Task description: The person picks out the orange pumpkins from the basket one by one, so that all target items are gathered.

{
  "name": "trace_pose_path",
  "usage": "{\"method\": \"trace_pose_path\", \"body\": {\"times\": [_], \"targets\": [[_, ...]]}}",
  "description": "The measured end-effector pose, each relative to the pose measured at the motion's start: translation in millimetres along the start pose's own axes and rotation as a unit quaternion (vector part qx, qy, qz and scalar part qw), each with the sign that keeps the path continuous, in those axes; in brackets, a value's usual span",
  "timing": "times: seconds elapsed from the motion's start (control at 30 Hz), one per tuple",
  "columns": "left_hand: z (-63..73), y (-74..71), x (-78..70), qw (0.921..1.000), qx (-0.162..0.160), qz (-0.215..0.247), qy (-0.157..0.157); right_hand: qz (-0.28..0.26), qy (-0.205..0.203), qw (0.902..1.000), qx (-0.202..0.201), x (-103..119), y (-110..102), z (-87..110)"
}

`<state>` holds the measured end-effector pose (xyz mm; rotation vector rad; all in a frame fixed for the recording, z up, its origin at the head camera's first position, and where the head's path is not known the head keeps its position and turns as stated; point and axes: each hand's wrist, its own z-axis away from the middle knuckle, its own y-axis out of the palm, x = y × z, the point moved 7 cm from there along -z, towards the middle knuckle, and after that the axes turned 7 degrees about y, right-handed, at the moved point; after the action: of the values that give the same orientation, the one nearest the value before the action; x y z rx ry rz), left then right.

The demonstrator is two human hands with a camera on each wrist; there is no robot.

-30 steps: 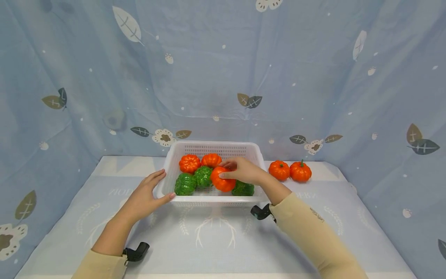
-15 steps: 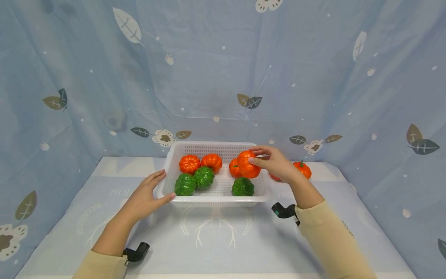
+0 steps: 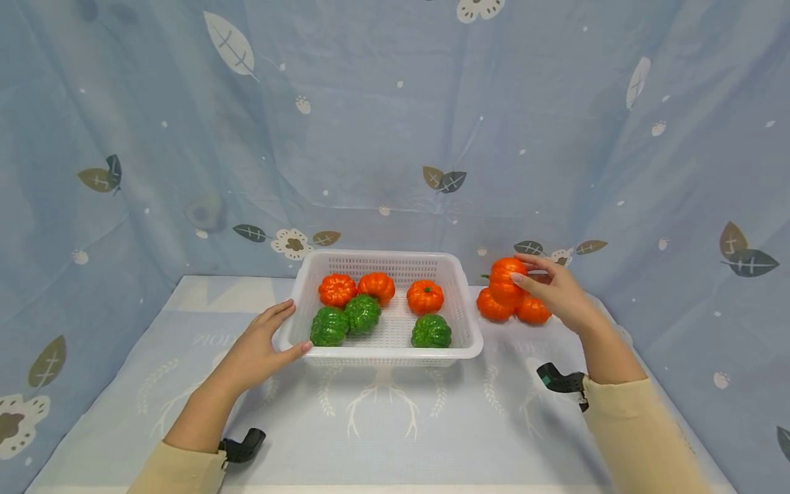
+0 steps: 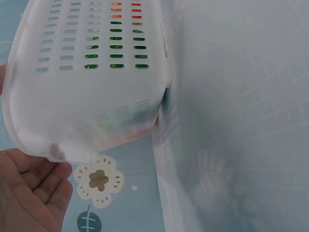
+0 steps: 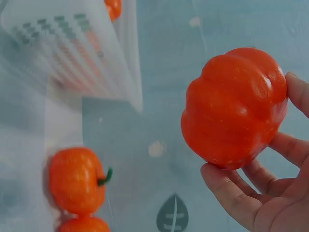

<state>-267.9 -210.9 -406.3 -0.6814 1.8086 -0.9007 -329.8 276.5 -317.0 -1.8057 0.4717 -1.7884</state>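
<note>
My right hand [image 3: 560, 291] holds a glossy orange pumpkin [image 3: 505, 280] with a green stem between thumb and fingers. In the head view it is raised over two more orange pumpkins, one on the left [image 3: 492, 308] and one on the right [image 3: 533, 312], on the table right of the basket. The right wrist view shows the held pumpkin [image 5: 234, 108] up close. My left hand [image 3: 253, 350] rests on the front-left corner of the white plastic basket [image 3: 382, 353], fingers extended on the left rim, thumb at the front rim. Inside lie several orange pumpkins [image 3: 424, 297] and green pumpkins [image 3: 431, 332].
The basket has slotted walls [image 4: 91, 43] and stands near the back of a table with a pale blue cloth [image 3: 382, 439]. A blue leaf-patterned curtain [image 3: 345, 137] hangs behind and at both sides. A black wrist device [image 3: 560, 379] is strapped on each arm.
My right hand has lifted the orange pumpkin out of the basket and carried it right, past the rim, above the pumpkins on the table. The left hand stays at the basket corner.
</note>
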Motion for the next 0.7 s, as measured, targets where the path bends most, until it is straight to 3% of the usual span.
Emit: {"method": "trace_pose_path", "body": {"times": [0.33,0.7], "targets": [[0.1,0.0,-0.4,1.0,0.001,0.0,-0.004,-0.003,0.017,0.9996,-0.022,-39.4,-36.9,13.4],[0.5,-0.5,-1.1,1.0,0.001,-0.001,-0.008,0.006,0.086,0.9877,-0.13,-92.9,-63.7,19.7]]}}
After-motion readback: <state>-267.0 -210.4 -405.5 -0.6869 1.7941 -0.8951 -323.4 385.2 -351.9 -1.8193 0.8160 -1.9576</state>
